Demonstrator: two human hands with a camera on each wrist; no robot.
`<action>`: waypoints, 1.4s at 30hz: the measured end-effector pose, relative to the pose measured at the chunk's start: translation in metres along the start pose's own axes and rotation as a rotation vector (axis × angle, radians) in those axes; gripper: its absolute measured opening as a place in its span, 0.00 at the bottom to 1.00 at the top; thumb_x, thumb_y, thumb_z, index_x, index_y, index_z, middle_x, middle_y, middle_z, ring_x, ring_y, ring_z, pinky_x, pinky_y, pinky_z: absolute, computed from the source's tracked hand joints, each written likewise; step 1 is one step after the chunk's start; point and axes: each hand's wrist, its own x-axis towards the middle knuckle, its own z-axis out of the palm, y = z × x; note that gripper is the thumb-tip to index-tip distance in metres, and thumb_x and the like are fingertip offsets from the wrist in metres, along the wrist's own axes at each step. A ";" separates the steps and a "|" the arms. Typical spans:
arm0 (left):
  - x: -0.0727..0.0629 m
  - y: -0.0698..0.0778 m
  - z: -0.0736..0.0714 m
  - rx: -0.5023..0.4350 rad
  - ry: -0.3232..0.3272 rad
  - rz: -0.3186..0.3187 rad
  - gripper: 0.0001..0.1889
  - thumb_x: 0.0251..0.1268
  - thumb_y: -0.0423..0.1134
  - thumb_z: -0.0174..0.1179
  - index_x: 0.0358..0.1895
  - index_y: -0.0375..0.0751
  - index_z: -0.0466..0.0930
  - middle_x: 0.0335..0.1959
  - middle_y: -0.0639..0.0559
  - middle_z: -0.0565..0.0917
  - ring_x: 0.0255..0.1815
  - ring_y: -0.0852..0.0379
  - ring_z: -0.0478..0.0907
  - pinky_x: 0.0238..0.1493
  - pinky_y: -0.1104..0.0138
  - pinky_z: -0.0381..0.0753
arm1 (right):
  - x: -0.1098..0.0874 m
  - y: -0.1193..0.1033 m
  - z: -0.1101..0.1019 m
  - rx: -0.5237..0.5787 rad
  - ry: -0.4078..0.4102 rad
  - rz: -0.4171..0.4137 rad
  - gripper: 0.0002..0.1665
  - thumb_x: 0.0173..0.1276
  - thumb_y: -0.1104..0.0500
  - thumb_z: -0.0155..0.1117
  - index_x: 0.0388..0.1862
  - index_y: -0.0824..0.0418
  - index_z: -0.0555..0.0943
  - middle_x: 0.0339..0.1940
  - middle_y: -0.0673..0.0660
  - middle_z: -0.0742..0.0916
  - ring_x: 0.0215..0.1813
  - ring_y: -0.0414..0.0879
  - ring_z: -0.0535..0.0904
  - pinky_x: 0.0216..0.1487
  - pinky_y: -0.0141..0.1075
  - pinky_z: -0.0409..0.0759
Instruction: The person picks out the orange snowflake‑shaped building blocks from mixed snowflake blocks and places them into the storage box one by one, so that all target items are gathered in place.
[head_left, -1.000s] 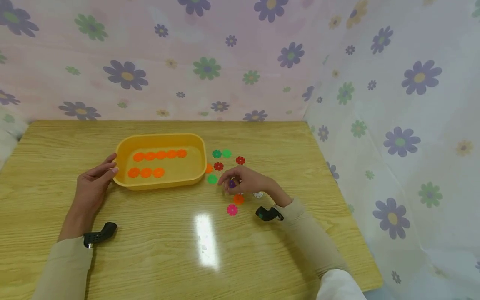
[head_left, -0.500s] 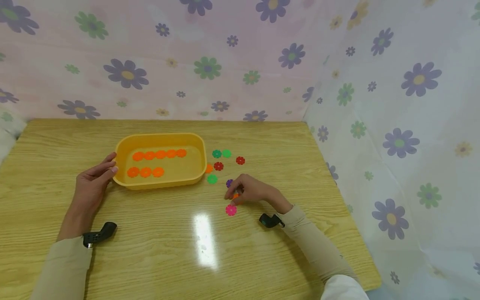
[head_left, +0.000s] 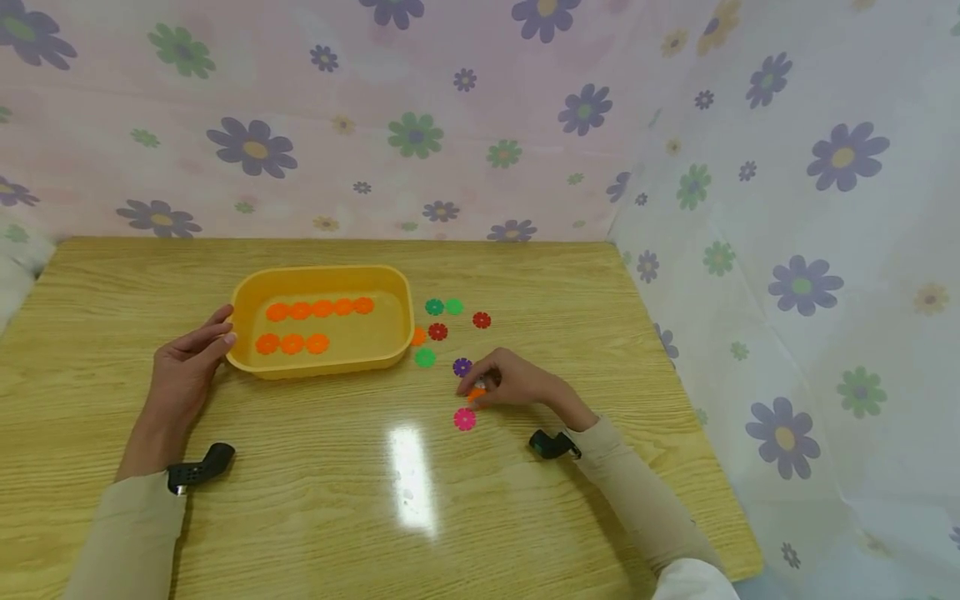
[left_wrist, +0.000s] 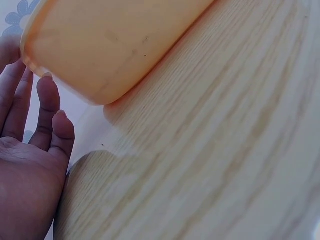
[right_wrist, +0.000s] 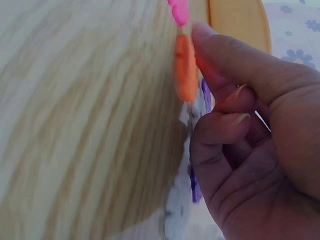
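Note:
My left hand [head_left: 180, 367] holds the left end of a yellow plastic basin [head_left: 352, 358], its thumb and fingers at the rim. Inside the basin lie two rows of orange flower-shaped discs [head_left: 292, 343]. To the right of it, my right hand [head_left: 517, 382] pinches an orange flower disc [head_left: 477, 395] at the tabletop, with thumb and fingertips at its edges. In the right wrist view that orange disc [right_wrist: 186, 67] appears nearly edge-on beside the thumb. White pieces [right_wrist: 177, 210] lie by the curled fingers. A pink disc [head_left: 464, 419] and a purple disc [head_left: 462, 367] are close by.
Between basin and right hand lie green discs [head_left: 425, 357], red discs [head_left: 438, 332], a teal disc [head_left: 434, 307] and another orange disc [head_left: 418, 337] against the basin. The wooden table [head_left: 315, 500] meets flower-patterned curtains [head_left: 480, 117] at the back and right.
My right hand has come down toward me, from over the purple disc to the orange one, uncovering the purple disc. The left hand and basin stay in place.

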 end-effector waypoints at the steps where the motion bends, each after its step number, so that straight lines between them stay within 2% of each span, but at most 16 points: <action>1: 0.000 0.000 0.000 0.001 -0.001 -0.001 0.14 0.69 0.16 0.55 0.50 0.27 0.87 0.57 0.56 0.87 0.64 0.69 0.78 0.59 0.77 0.78 | -0.002 0.000 -0.001 0.004 0.000 0.004 0.12 0.63 0.67 0.75 0.47 0.63 0.90 0.40 0.55 0.92 0.19 0.36 0.62 0.23 0.27 0.65; 7: -0.001 0.000 -0.001 -0.006 -0.010 0.004 0.15 0.69 0.15 0.53 0.50 0.26 0.87 0.57 0.56 0.87 0.64 0.69 0.78 0.59 0.77 0.78 | -0.013 -0.005 -0.005 0.018 0.007 0.029 0.17 0.62 0.71 0.74 0.51 0.68 0.87 0.44 0.61 0.91 0.19 0.38 0.62 0.23 0.26 0.65; 11: 0.000 0.001 0.000 -0.003 -0.009 0.005 0.14 0.69 0.16 0.54 0.49 0.26 0.87 0.57 0.56 0.87 0.65 0.69 0.77 0.60 0.77 0.78 | -0.014 -0.003 -0.003 0.009 0.037 0.020 0.16 0.61 0.70 0.75 0.50 0.68 0.88 0.45 0.62 0.91 0.19 0.38 0.62 0.23 0.26 0.64; 14: 0.000 0.001 0.001 0.005 -0.001 0.001 0.14 0.69 0.16 0.55 0.49 0.26 0.87 0.57 0.56 0.87 0.64 0.69 0.78 0.59 0.77 0.78 | -0.014 0.002 -0.001 -0.014 0.063 0.042 0.17 0.61 0.66 0.77 0.49 0.65 0.88 0.42 0.58 0.91 0.20 0.37 0.63 0.23 0.27 0.66; 19: -0.001 0.000 0.001 0.020 0.003 0.002 0.14 0.69 0.16 0.55 0.49 0.27 0.87 0.57 0.57 0.87 0.63 0.70 0.78 0.57 0.77 0.79 | -0.014 -0.005 0.002 -0.067 0.103 0.115 0.19 0.59 0.63 0.80 0.50 0.62 0.88 0.35 0.52 0.89 0.23 0.37 0.67 0.25 0.27 0.68; 28: 0.001 0.001 0.002 0.040 0.010 -0.001 0.13 0.69 0.17 0.56 0.49 0.27 0.87 0.57 0.58 0.87 0.63 0.70 0.78 0.58 0.77 0.79 | -0.012 -0.010 0.004 -0.073 0.094 0.149 0.07 0.64 0.60 0.76 0.40 0.60 0.89 0.29 0.50 0.87 0.26 0.38 0.75 0.29 0.28 0.75; 33: 0.002 0.002 0.003 0.051 0.006 -0.004 0.13 0.70 0.18 0.56 0.50 0.28 0.87 0.57 0.59 0.87 0.64 0.71 0.77 0.59 0.78 0.78 | -0.011 -0.011 0.007 -0.081 0.082 0.155 0.05 0.69 0.60 0.72 0.41 0.59 0.87 0.24 0.50 0.85 0.24 0.37 0.74 0.29 0.27 0.75; 37: 0.001 0.002 0.002 0.043 0.006 0.000 0.14 0.69 0.18 0.55 0.50 0.28 0.87 0.57 0.58 0.87 0.64 0.71 0.77 0.58 0.78 0.78 | -0.008 -0.013 0.010 -0.069 0.090 0.132 0.03 0.72 0.62 0.68 0.41 0.59 0.87 0.29 0.51 0.88 0.26 0.36 0.74 0.31 0.27 0.75; 42: 0.001 0.001 0.001 0.038 0.015 0.000 0.14 0.69 0.17 0.56 0.50 0.28 0.87 0.57 0.58 0.87 0.63 0.71 0.78 0.58 0.78 0.79 | -0.005 -0.015 0.015 -0.006 0.115 0.106 0.06 0.72 0.64 0.68 0.43 0.62 0.89 0.39 0.54 0.91 0.29 0.36 0.75 0.33 0.27 0.77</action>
